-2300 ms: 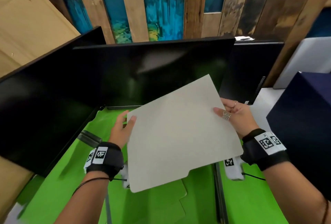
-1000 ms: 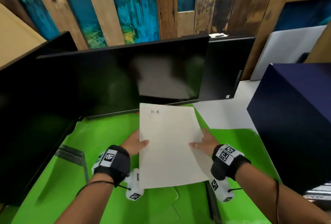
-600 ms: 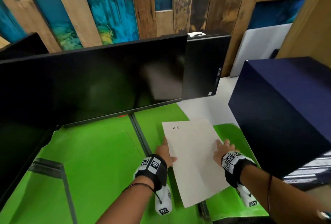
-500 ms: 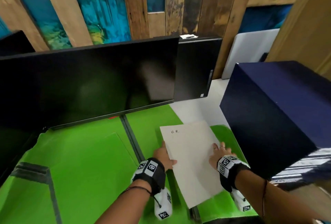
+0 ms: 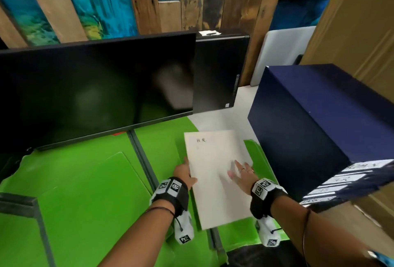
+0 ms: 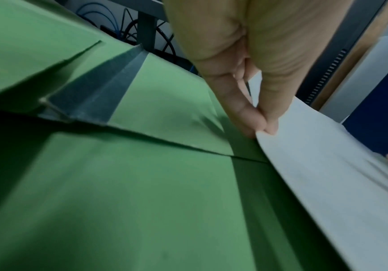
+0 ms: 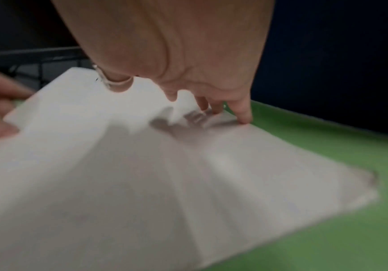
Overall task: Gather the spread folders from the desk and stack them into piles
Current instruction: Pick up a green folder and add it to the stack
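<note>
A cream folder (image 5: pixel 215 181) marked "H.R." lies on a green folder (image 5: pixel 254 151) at the right of the desk, beside a navy box. My left hand (image 5: pixel 184 174) pinches its left edge between thumb and fingers, as the left wrist view shows (image 6: pixel 262 126). My right hand (image 5: pixel 241 172) rests on top of it with spread fingers, only the fingertips (image 7: pixel 243 117) touching the cream folder (image 7: pixel 165 183). Another green folder (image 5: pixel 85 181) lies flat at the left of the desk. In the left wrist view, green folders (image 6: pixel 141 183) overlap next to the cream folder (image 6: pixel 339 183).
A wide black monitor (image 5: pixel 96 91) stands behind the folders, its grey stand leg (image 5: pixel 140 160) running between them. A black PC tower (image 5: pixel 217 74) is at the back. The navy box (image 5: pixel 309 128) crowds the right side. A white panel (image 5: pixel 281 53) leans behind it.
The cream folder was held up in both hands, then turned, moved right and came down onto the green folder. My right hand shifted from its edge onto its top face.
</note>
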A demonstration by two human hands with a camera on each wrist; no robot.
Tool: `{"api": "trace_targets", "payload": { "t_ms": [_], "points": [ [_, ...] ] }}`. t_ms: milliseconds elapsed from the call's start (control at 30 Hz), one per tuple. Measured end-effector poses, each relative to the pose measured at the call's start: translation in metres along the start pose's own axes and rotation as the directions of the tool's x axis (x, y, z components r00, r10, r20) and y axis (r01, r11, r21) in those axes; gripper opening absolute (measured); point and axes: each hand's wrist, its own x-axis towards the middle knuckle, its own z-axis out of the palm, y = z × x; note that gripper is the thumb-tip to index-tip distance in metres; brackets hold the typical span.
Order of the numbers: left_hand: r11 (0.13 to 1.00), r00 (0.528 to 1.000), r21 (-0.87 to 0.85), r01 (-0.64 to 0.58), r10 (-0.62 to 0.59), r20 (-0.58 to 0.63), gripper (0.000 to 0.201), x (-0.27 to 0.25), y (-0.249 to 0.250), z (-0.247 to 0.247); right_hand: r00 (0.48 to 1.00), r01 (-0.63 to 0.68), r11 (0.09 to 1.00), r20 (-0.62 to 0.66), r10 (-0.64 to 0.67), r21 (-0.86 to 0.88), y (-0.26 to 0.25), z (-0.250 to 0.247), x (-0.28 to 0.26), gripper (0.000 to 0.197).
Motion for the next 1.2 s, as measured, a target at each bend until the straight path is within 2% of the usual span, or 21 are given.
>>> {"api": "trace_targets", "payload": {
  "t_ms": [33, 100, 200, 267, 300, 367, 433, 533, 600, 633, 700, 733, 800, 867, 900, 1000, 1033, 1100, 1133, 1200],
  "points": [
    [1.0, 1.0, 0.026, -0.002, 0.003, -0.005, 0.087, 0.002, -0.001, -0.003, 0.999, 0.016, 0.996, -0.039, -0.013, 0.09, 0.001, 0.0, 0.003, 0.06],
    [0.999, 1.0, 0.049, -0.005, 0.005, 0.0, 0.088, 0.004, -0.001, -0.006, 0.995, 0.052, 0.992, -0.093, -0.041, 0.118, 0.001, -0.005, 0.006, 0.047],
    [0.998, 0.998, 0.059, -0.018, 0.015, 0.053, 0.096, 0.002, 0.005, 0.001, 0.99, 0.061, 0.996, -0.12, -0.068, -0.061, -0.001, -0.008, 0.01, 0.044],
    [0.998, 0.994, 0.065, -0.009, 0.002, 0.107, 0.102, 0.001, 0.011, 0.014, 0.996, 0.076, 0.97, -0.035, -0.087, -0.23, -0.009, -0.008, 0.009, 0.046],
    [0.997, 0.99, 0.07, -0.014, 0.005, 0.14, 0.103, 0.001, 0.016, 0.02, 0.997, 0.071, 0.958, 0.035, -0.064, -0.279, -0.013, -0.007, 0.006, 0.051],
    [0.993, 0.981, 0.115, -0.034, 0.011, 0.192, 0.101, -0.003, 0.024, 0.026, 0.991, 0.011, 0.962, 0.132, 0.027, -0.274, -0.017, -0.002, 0.001, 0.079],
    [0.981, 0.975, 0.169, -0.09, 0.052, 0.216, 0.096, -0.005, 0.024, 0.025, 0.99, -0.035, 0.942, 0.119, 0.079, -0.334, -0.019, 0.002, -0.004, 0.1],
    [0.967, 0.977, 0.213, -0.14, 0.099, 0.19, 0.076, -0.012, 0.009, 0.006, 0.984, -0.116, 0.92, 0.08, 0.157, -0.374, -0.021, 0.002, -0.002, 0.11],
    [0.978, 0.991, 0.183, -0.104, 0.087, 0.097, 0.067, -0.015, -0.009, -0.011, 0.982, -0.115, 0.893, 0.088, 0.17, -0.436, -0.03, 0.001, 0.0, 0.111],
    [0.982, 0.996, 0.168, -0.088, 0.083, 0.036, 0.064, -0.015, -0.022, -0.021, 0.987, -0.067, 0.878, 0.099, 0.129, -0.474, -0.04, 0.002, -0.001, 0.107],
    [0.985, 0.996, 0.168, -0.039, 0.052, -0.073, 0.064, -0.016, -0.049, -0.043, 0.991, 0.116, 0.882, 0.114, -0.071, -0.456, -0.066, 0.008, -0.003, 0.089],
    [0.985, 0.993, 0.173, -0.005, 0.026, -0.119, 0.066, -0.018, -0.066, -0.052, 0.972, 0.234, 0.886, 0.113, -0.206, -0.401, -0.081, 0.013, -0.003, 0.078],
    [0.982, 0.973, 0.159, 0.098, -0.062, -0.222, 0.066, -0.025, -0.099, -0.069, 0.894, 0.446, 0.839, 0.121, -0.43, -0.311, -0.113, 0.024, -0.01, 0.059],
    [0.964, 0.924, 0.12, 0.237, -0.186, -0.335, 0.068, -0.038, -0.132, -0.083, 0.824, 0.566, 0.79, 0.139, -0.549, -0.235, -0.141, 0.042, -0.019, 0.051],
    [0.943, 0.887, 0.087, 0.321, -0.267, -0.376, 0.068, -0.047, -0.148, -0.088, 0.807, 0.59, 0.782, 0.15, -0.571, -0.2, -0.152, 0.053, -0.023, 0.048],
    [0.819, 0.731, -0.078, 0.568, -0.546, -0.408, 0.066, -0.079, -0.181, -0.093, 0.834, 0.543, 0.823, 0.214, -0.508, -0.164, -0.182, 0.081, -0.031, 0.038],
    [0.764, 0.675, -0.145, 0.629, -0.629, -0.386, 0.071, -0.087, -0.187, -0.091, 0.855, 0.51, 0.84, 0.223, -0.469, -0.188, -0.189, 0.087, -0.031, 0.042],
    [0.647, 0.582, -0.219, 0.73, -0.757, -0.298, 0.095, -0.098, -0.197, -0.085, 0.879, 0.458, 0.876, 0.22, -0.422, -0.149, -0.203, 0.096, -0.033, 0.058],
    [0.611, 0.555, -0.251, 0.751, -0.789, -0.264, 0.104, -0.1, -0.201, -0.081, 0.889, 0.434, 0.894, 0.214, -0.405, -0.111, -0.21, 0.1, -0.034, 0.071],
    [0.586, 0.532, -0.303, 0.751, -0.81, -0.248, 0.114, -0.102, -0.207, -0.073, 0.9, 0.403, 0.91, 0.221, -0.376, -0.092, -0.223, 0.106, -0.037, 0.086]
  ]
}}
